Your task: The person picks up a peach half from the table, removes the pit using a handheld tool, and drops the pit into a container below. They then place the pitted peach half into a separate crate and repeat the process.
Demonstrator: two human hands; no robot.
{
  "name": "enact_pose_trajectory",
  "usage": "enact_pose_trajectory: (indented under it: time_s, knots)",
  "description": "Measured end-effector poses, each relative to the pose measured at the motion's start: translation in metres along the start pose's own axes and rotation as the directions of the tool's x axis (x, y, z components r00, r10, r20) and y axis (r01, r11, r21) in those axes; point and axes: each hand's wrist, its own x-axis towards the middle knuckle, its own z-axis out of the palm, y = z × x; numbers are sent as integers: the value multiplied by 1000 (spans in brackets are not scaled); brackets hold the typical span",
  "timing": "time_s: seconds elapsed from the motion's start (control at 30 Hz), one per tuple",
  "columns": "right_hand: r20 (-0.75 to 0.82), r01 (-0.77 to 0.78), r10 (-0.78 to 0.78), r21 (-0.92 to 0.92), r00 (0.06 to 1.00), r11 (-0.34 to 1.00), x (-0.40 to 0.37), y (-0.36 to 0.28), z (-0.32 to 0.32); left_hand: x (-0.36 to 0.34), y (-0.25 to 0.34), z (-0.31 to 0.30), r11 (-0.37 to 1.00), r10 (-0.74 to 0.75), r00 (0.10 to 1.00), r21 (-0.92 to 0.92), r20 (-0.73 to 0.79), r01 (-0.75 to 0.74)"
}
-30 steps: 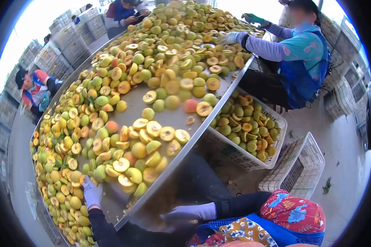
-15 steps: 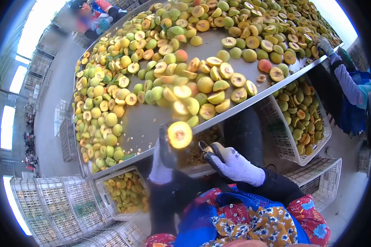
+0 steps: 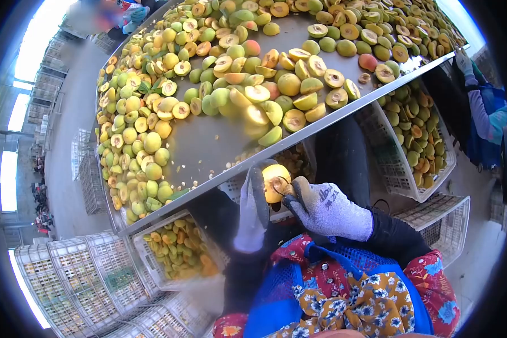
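Observation:
My left hand [image 3: 250,209], in a pale glove with dark fingers, grips a peach half [image 3: 273,173] just off the near edge of the metal table [image 3: 208,134]. The half's yellow cut face is turned up and toward my right hand [image 3: 333,213]. That hand, gloved and closed, holds a small looped metal pitting tool [image 3: 278,183] against the cut face; its fingers cover most of the handle. Whether the pit is still inside cannot be made out. Nearby on the table lie many halved peaches [image 3: 257,93], some showing brown pits.
Crates of peach halves stand below the table edge, one at left [image 3: 146,239] and one at right [image 3: 397,177]. Stacked crates [image 3: 79,276] fill the lower left. A co-worker's gloved hand [image 3: 463,63] is at the right table end; another person [image 3: 134,16] is at far left.
My left hand has brought the peach half down and right, away from over the table edge. The looped tool in my right hand, apart from it before, now meets its cut face.

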Motion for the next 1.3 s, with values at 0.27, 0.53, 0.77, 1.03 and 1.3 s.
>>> enact_pose_trajectory:
  time_s: [0.27,0.53,0.77,1.03,1.3]
  knots:
    - [132,-45,58,-101,990,994,-8,-1,0,-6,-24,-17,651,321,938,689,132,-320]
    - [169,-71,43,163,985,984,-22,11,8,-13,-4,18,837,168,985,533,-41,-121]
    - [539,-587,311,475,783,655,-14,20,-2,-11,-19,17,703,269,963,681,11,-204]
    - [413,-438,265,413,871,798,-19,35,15,-12,-34,15,751,234,971,644,-51,-147]
    - [323,-313,197,361,926,878,-21,43,26,-15,-41,8,710,183,983,695,-24,-115]
